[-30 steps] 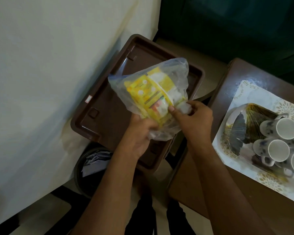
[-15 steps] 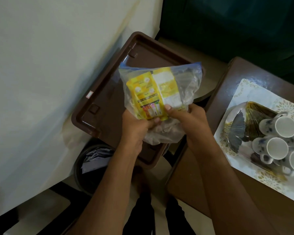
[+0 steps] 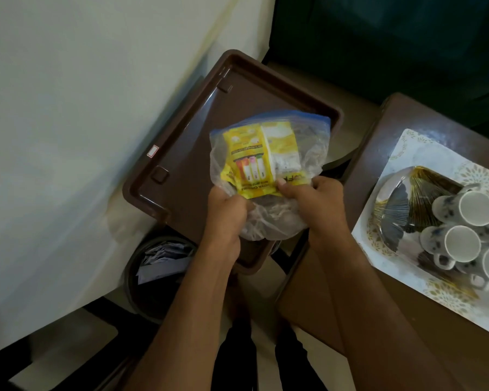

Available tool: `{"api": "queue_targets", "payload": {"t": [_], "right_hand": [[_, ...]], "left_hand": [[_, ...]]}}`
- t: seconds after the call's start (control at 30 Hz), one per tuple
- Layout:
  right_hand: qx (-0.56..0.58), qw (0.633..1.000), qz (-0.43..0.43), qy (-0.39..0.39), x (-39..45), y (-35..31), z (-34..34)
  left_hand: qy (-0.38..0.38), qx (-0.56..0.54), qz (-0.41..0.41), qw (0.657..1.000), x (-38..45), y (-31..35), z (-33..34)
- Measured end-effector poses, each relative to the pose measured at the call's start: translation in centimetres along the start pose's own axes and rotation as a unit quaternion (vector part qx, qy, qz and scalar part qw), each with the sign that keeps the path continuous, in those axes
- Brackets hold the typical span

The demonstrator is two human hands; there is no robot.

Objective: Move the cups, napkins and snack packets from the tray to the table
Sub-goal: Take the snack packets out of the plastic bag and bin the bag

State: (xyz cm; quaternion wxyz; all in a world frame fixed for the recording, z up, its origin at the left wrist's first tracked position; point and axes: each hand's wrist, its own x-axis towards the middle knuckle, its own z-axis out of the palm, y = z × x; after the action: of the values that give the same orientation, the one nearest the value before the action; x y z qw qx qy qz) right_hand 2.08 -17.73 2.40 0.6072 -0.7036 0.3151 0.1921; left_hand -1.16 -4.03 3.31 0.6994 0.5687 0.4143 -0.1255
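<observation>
Both hands, left hand (image 3: 228,211) and right hand (image 3: 316,203), clench the clear zip-top plastic bag (image 3: 302,153) of yellow snack packets (image 3: 251,156) above the brown plastic tray (image 3: 181,153) (white cups (image 3: 463,225) already on the brown wooden table (image 3: 378,131)).

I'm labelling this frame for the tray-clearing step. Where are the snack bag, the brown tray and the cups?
snack bag (image 3: 266,153): head view, on the yellow packets inside the clear plastic.
brown tray (image 3: 198,153): head view, on its bare floor.
cups (image 3: 462,243): head view, on the middle cup's white inside.
</observation>
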Motion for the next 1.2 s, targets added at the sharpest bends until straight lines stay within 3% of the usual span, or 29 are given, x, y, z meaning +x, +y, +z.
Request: {"api": "queue_targets", "payload": {"t": [0.13,0.33,0.43,0.5,0.57,0.67,0.83,0.9,1.07,1.2], "right_hand": [[0.069,0.997,0.022,-0.024,0.1,-0.3,-0.3],[0.082,0.997,0.007,0.003,-0.2,-0.3,-0.2],[0.071,0.997,-0.005,0.020,-0.2,-0.3,-0.3],[0.093,0.995,-0.023,0.015,-0.5,-0.2,-0.2],[0.104,0.994,-0.044,0.006,-0.7,-0.2,0.0],[0.117,0.992,-0.056,0.001,-0.8,0.0,0.4],[0.132,0.989,-0.047,-0.047,-1.0,-0.2,-0.1],[0.121,0.991,-0.053,-0.032,-1.0,-0.3,-0.3],[0.131,0.989,-0.046,0.052,-0.9,-0.4,-0.3],[0.153,0.985,-0.067,0.037,-1.1,-0.8,-0.8]], "left_hand": [[-0.082,-0.103,0.006,0.991,-0.8,0.3,-0.2],[-0.045,-0.114,0.021,0.992,-0.8,-0.2,-0.8],[-0.116,-0.205,-0.018,0.972,-0.9,0.5,-1.2],[-0.076,-0.191,-0.017,0.978,-0.4,0.4,-1.2],[0.021,-0.135,0.005,0.991,0.1,0.0,-1.0],[0.070,-0.115,0.010,0.991,0.5,-0.5,-0.7],[0.020,-0.136,0.034,0.990,-0.2,-0.2,-0.6],[0.006,-0.146,0.038,0.988,-0.2,0.0,-0.7],[0.040,-0.173,0.045,0.983,-0.7,0.2,-0.8],[0.056,-0.203,0.057,0.976,-1.2,0.2,-0.7]]}}
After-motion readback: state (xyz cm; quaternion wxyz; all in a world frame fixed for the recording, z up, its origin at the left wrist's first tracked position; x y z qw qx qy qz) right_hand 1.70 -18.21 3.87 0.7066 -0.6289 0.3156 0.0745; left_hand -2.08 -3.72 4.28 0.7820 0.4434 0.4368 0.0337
